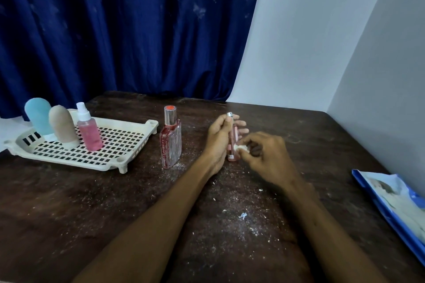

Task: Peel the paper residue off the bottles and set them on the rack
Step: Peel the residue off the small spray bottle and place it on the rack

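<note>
**Peeling step: the slim bottle (232,142) stood upright near the worktop's (115,202) centre, well apart from the rack (128,145).**

From my remote view, the left hand (218,140) curls round the bottle from its left side. I judge this grip is meant to steady the bottle against the pull of peeling. The right hand (268,158) comes in from the other side, its fingers (247,145) pinching a white wad of residue (242,148) low on the bottle's wall. The bottle's long axis runs near vertical, with the silver cap up and the base at or just above the worktop; I cannot tell if it touches. Pale scraps (242,215) litter the worktop below the hands. A square bottle (170,142) stands between the hands and the rack, not yet racked.
</note>
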